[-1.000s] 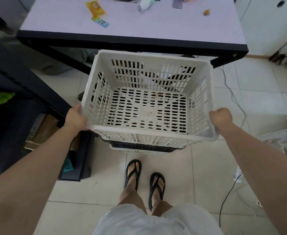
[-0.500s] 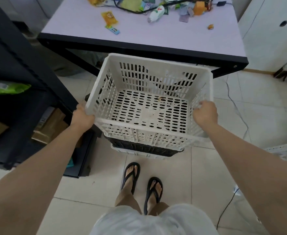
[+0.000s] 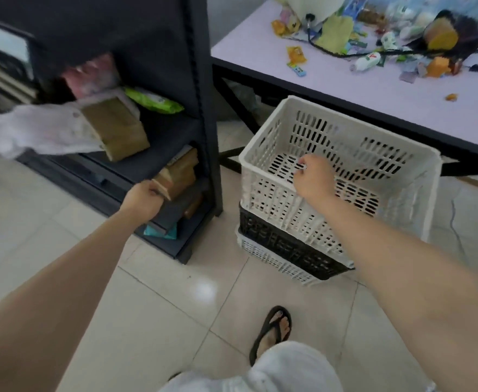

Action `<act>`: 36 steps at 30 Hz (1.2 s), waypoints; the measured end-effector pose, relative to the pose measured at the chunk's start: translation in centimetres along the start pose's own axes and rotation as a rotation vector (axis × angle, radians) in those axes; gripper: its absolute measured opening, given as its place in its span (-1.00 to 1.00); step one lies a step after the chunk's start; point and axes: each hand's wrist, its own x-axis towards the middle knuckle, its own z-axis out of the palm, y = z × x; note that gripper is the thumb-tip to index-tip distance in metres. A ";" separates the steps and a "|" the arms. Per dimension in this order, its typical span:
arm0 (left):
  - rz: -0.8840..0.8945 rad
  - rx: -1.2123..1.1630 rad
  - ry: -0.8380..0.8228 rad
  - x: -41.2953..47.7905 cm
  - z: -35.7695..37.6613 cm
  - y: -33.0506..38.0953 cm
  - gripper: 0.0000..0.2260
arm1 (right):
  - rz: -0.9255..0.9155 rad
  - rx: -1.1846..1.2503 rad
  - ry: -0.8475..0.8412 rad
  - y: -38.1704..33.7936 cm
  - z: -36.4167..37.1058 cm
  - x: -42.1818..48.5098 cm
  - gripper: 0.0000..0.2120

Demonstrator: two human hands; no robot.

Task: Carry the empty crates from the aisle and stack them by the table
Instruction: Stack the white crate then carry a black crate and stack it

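Note:
A white slatted crate (image 3: 358,123) sits empty on top of a stack, over a black crate (image 3: 284,246) and another white crate (image 3: 271,261) on the floor. The stack stands right in front of the table (image 3: 373,108). My right hand (image 3: 312,179) hovers at the top crate's near rim with fingers loosely curled, gripping nothing. My left hand (image 3: 143,198) is off the crate, curled closed and empty, in front of the boxes on the black shelf unit (image 3: 203,114).
The shelf unit holds cardboard boxes (image 3: 116,128) and packets and stands just left of the stack. Wrappers, bottles and a black cable litter the table top. A thin cable (image 3: 458,230) runs along the tiled floor at the right. My sandalled foot (image 3: 274,329) is below.
The white crate I held in both hands has gone down onto the stack. Both hands have come off it, the left swinging toward the shelf. My view has turned left.

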 end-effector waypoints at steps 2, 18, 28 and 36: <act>-0.017 0.002 0.056 -1.8 -3.5 -4.7 -0.65 | -0.088 -0.007 -0.034 -5.2 2.3 -1.9 -0.72; -0.416 0.093 0.329 -14.5 -31.8 -41.0 -0.52 | -0.682 -0.081 -0.550 -47.3 24.2 -16.6 -0.58; -0.506 -0.013 0.396 -2.4 -46.4 -50.6 -0.44 | -0.905 -0.427 -0.773 -68.9 39.5 -9.9 -0.62; -0.620 0.017 0.354 7.2 -60.0 -58.0 -0.43 | -0.970 -0.539 -0.868 -89.3 49.9 -3.6 -0.56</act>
